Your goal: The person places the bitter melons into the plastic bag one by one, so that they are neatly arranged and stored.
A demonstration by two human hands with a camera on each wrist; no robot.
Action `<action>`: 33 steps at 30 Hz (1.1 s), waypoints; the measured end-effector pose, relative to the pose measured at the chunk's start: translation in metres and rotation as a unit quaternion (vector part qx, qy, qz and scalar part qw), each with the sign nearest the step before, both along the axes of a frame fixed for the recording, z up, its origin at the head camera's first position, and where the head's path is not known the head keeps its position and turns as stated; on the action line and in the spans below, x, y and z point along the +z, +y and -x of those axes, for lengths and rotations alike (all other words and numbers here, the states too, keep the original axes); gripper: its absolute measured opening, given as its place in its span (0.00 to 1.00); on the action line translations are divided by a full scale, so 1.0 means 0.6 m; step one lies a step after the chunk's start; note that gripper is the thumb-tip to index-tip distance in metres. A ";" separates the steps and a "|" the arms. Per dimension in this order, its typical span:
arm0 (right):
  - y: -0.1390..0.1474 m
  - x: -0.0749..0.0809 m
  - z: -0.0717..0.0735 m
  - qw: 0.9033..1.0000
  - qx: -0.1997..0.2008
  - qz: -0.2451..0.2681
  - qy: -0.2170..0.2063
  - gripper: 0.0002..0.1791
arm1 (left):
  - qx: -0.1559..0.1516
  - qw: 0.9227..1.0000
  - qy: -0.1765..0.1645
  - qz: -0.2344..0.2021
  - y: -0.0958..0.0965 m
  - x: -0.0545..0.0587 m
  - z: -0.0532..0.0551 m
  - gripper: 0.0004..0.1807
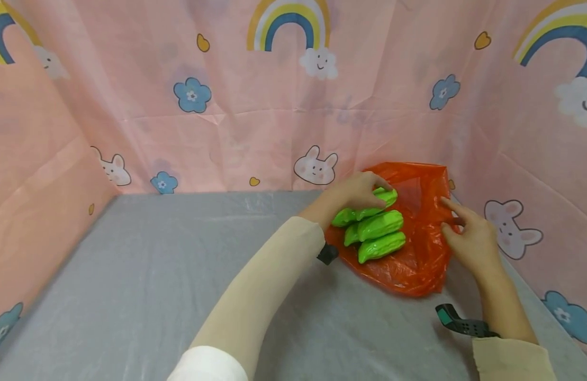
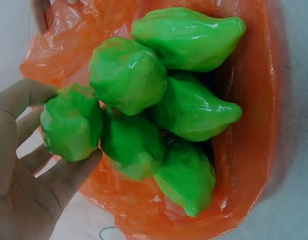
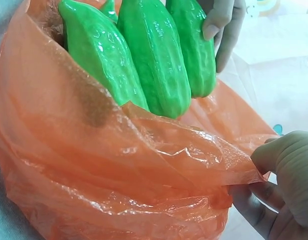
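Observation:
Several glossy, bright green bitter melons (image 1: 381, 247) with ridged skins lie stacked on a red plastic bag (image 1: 417, 270). At the far side of the stack, my left hand (image 1: 355, 191) holds one bitter melon (image 2: 71, 122), thumb and fingers around its end in the left wrist view. That melon sits beside the others, over the bag. On the right, my right hand (image 1: 475, 241) pinches the bag's edge between thumb and fingers. A fold of the bag (image 3: 193, 150) stretches from that pinch across the lower ends of the melons in the right wrist view.
A grey covered table (image 1: 155, 275) lies under the bag. Pink printed cloth (image 1: 255, 132) stands behind and along both sides, close to the bag at the back and right. Dark straps with small devices (image 1: 464, 324) sit at the wrists.

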State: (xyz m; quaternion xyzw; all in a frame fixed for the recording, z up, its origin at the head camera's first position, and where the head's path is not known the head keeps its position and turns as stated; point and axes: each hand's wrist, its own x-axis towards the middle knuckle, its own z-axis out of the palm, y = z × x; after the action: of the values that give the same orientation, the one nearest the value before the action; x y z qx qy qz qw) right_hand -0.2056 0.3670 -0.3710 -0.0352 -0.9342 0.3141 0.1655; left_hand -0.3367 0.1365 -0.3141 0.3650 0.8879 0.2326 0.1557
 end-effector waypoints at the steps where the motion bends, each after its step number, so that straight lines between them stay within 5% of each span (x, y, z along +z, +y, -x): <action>1: 0.000 -0.001 0.000 1.000 -0.001 -0.001 -0.001 0.31 | 0.001 1.000 0.003 0.005 0.000 0.000 0.000 0.25; 18: -0.002 -0.004 0.002 1.000 -0.007 -0.004 -0.001 0.32 | 0.015 0.999 0.003 0.032 -0.012 -0.006 -0.005 0.24; 33: -0.004 0.002 -0.001 1.000 -0.004 -0.013 0.019 0.31 | 0.001 1.000 0.010 0.010 -0.015 -0.013 -0.012 0.25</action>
State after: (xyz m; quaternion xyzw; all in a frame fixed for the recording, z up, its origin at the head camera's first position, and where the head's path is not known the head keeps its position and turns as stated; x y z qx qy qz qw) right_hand -0.2047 0.3648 -0.3700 -0.0308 -0.9346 0.3021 0.1851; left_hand -0.3298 0.1274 -0.3220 0.3650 0.8922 0.2197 0.1500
